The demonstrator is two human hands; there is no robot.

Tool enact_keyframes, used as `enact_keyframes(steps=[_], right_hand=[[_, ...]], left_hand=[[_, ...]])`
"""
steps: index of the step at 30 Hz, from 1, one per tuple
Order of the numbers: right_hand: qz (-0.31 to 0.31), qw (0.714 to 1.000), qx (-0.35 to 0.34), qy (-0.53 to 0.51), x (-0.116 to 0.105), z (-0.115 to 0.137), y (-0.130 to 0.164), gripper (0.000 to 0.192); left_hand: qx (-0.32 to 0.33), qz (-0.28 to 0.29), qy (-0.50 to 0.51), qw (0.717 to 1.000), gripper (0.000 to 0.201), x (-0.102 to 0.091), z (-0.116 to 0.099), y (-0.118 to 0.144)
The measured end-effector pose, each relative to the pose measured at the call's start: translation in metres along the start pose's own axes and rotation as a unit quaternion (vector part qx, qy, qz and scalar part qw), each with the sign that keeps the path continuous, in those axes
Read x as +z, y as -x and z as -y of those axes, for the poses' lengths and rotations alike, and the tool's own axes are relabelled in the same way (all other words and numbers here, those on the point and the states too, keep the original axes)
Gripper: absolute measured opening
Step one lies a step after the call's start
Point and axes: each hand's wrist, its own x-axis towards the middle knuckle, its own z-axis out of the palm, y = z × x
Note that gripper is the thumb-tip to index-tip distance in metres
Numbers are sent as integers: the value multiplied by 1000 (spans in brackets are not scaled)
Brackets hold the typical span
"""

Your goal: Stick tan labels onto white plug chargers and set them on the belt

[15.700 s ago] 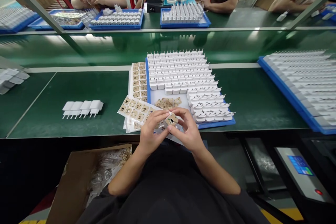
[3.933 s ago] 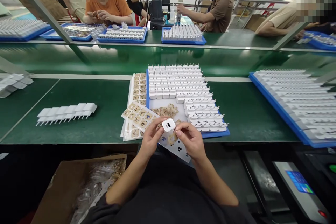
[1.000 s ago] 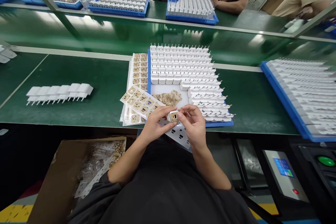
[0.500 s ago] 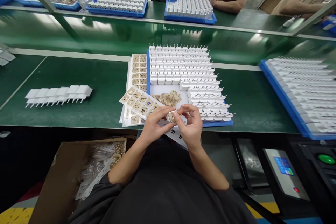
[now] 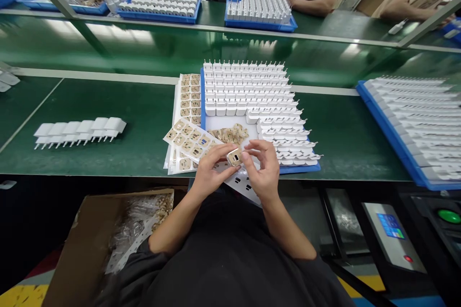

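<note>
"How does the charger (image 5: 235, 157) look?"
"White, round-cornered, its tan face showing a dark slot, tilted near the front edge of the blue tray (image 5: 299, 170)."
"And the grip?"
"The left hand (image 5: 210, 169) pinches it; the right hand (image 5: 265, 172) has its thumb alongside, hold unclear."

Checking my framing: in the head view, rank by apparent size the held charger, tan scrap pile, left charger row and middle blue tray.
Largest to smallest:
middle blue tray
left charger row
tan scrap pile
held charger
</note>
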Motion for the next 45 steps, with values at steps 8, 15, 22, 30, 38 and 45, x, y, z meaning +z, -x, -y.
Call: enact_keyframes(steps=[8, 15, 22, 30, 38, 45], right_hand=[[58, 986, 91, -129, 14, 0, 7, 21], [44, 970, 110, -213, 16, -1, 4, 5], [17, 973, 115, -200, 18, -1, 5, 4], [52, 967, 130, -212, 11, -6, 5, 15], [104, 962, 116, -223, 5, -6, 9, 24], [90, 989, 40, -112, 11, -7, 8, 32]], left_hand=[[94, -28, -45, 994, 33, 5, 4, -1], [134, -50, -57, 988, 42, 6, 5, -1], [171, -65, -121, 976, 37, 7, 4, -1], [65, -60, 0, 996, 41, 5, 9, 3], [25, -62, 66, 996, 41, 5, 9, 5], [19, -44, 64, 997, 38, 5, 12, 7]])
